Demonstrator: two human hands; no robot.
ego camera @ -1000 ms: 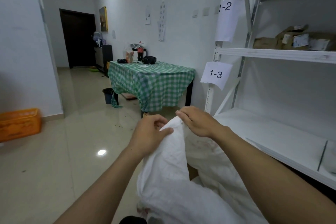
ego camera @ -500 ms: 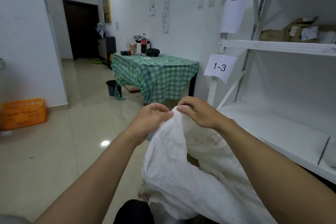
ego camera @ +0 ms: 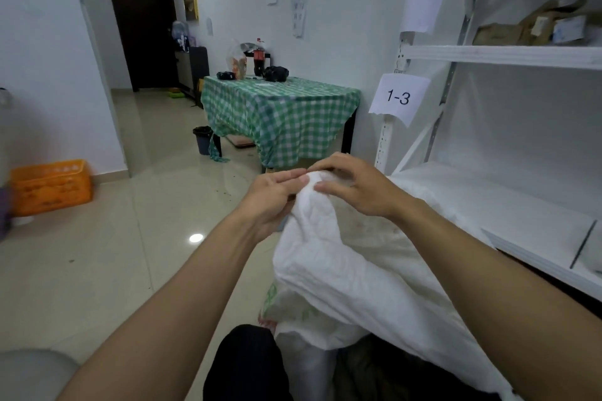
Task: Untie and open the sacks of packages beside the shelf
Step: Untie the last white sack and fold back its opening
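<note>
An orange crate [ego camera: 49,185] is seen on the floor at the far left, against the wall. Further in, a bench [ego camera: 280,114] covered with a green checked cloth is placed against the far wall, well apart from the work.

The left hand [ego camera: 273,198] is brought up to the gathered neck of the white sack [ego camera: 342,270] from the left. Its fingers [ego camera: 293,176] are laid nearly straight against the fabric. The thumb is hidden, so it cannot be told whether the neck is pinched or only touched on this side.

The sack is located at centre, just beside the shelf [ego camera: 488,205]. Its long axis runs from the bunched neck at the top, down and back towards the person. The neck is thus presented between the two hands, with both equally near.

The right hand [ego camera: 355,189] is curled over the top of the neck, and the fabric is pinched between thumb and fingers. No cord or knot is visible; it is judged to be covered by the fingers.

The untying step is judged to be in hand, with the mouth not yet opened. A paper label marked 1-3 [ego camera: 399,98] is fixed to the shelf upright.
</note>
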